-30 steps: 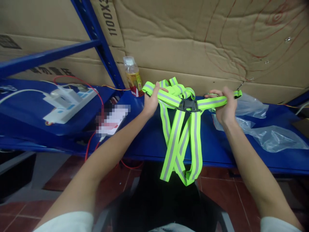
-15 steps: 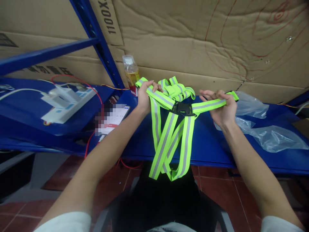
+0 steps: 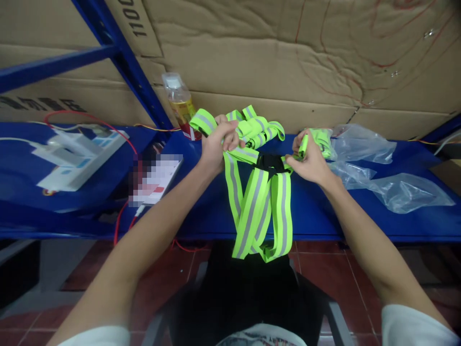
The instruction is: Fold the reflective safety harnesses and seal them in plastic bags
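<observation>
Fluorescent green straps (image 3: 252, 206) hang in loops past the front edge of the blue shelf (image 3: 317, 216) in the head view. The left hand (image 3: 214, 146) is mostly closed, its fingers curled around the band on one side of the black buckle (image 3: 270, 163). The right hand (image 3: 311, 161) pinches the other side, thumb against curled fingers. This two-sided grip presumably supports the buckle while the loops hang free. A bottle (image 3: 180, 103) stands behind.
</observation>
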Action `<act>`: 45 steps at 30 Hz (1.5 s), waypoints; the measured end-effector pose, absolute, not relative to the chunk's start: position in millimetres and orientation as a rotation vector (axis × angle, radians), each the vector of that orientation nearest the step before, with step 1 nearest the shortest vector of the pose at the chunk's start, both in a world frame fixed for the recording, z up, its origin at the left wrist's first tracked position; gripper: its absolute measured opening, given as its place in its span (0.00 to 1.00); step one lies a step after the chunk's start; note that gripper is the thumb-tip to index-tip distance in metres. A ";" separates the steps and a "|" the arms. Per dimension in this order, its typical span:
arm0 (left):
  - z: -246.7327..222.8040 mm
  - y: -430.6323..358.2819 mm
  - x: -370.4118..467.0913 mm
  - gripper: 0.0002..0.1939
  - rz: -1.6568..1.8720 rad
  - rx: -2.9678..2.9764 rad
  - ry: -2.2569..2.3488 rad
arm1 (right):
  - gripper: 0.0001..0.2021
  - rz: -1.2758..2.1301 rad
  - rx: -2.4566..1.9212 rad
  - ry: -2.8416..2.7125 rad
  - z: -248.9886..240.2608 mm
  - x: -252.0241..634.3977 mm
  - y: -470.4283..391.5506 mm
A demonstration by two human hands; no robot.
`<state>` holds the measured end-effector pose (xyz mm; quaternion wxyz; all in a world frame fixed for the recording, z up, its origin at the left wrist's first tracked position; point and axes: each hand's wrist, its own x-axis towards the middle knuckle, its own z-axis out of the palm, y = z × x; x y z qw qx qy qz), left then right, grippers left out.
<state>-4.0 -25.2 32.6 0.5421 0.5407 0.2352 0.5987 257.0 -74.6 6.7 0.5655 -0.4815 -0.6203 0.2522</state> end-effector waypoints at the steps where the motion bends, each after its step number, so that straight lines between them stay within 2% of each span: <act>1: 28.7 -26.0 -2.4 0.32 1.403 1.337 0.576 | 0.20 0.558 -1.162 -1.525 4.8 256.9 -73.9; 4: 13.1 -28.1 2.6 0.31 1.268 1.603 0.695 | 0.18 0.523 -1.124 -1.582 2.3 253.2 -72.6; 6: 3.8 -30.2 5.2 0.31 1.160 1.839 0.797 | 0.22 0.649 -1.035 -1.511 3.3 247.2 -74.0; 9: -5.4 -33.8 8.6 0.39 0.994 2.159 0.885 | 0.29 0.803 -0.974 -1.448 5.9 235.4 -80.5; 13: -14.6 -35.5 12.1 0.50 0.771 2.376 0.877 | 0.30 0.765 -1.081 -1.621 0.9 224.0 -88.6; 17: -21.0 -34.2 12.3 0.50 0.692 2.427 0.803 | 0.28 0.825 -1.167 -1.771 -10.4 220.5 -87.7; 22: -19.1 -31.4 9.1 0.50 0.693 2.447 0.688 | 0.30 0.957 -1.129 -1.610 -8.1 220.9 -84.0; 28: -14.0 -20.7 0.9 0.36 0.653 2.502 0.632 | 0.31 0.960 -1.130 -1.543 -5.9 233.5 -77.6; 32: -10.5 -17.7 -3.7 0.34 0.618 2.533 0.547 | 0.21 0.919 -1.266 -1.736 -8.2 243.8 -73.3; 35: -13.5 -15.3 -3.3 0.22 0.594 2.555 0.527 | 0.17 0.752 -1.330 -1.862 -5.2 245.7 -73.8; 38: -20.1 -11.9 -1.7 0.11 0.598 2.532 0.509 | 0.19 0.606 -1.232 -1.831 -0.7 240.8 -78.5; 40: -21.5 -11.3 -2.2 0.09 0.629 2.512 0.516 | 0.18 0.573 -1.161 -1.867 1.5 236.2 -82.2; 45: -6.5 -18.0 -6.9 0.13 0.771 2.537 0.483 | 0.11 0.604 -1.235 -2.163 0.5 231.2 -84.0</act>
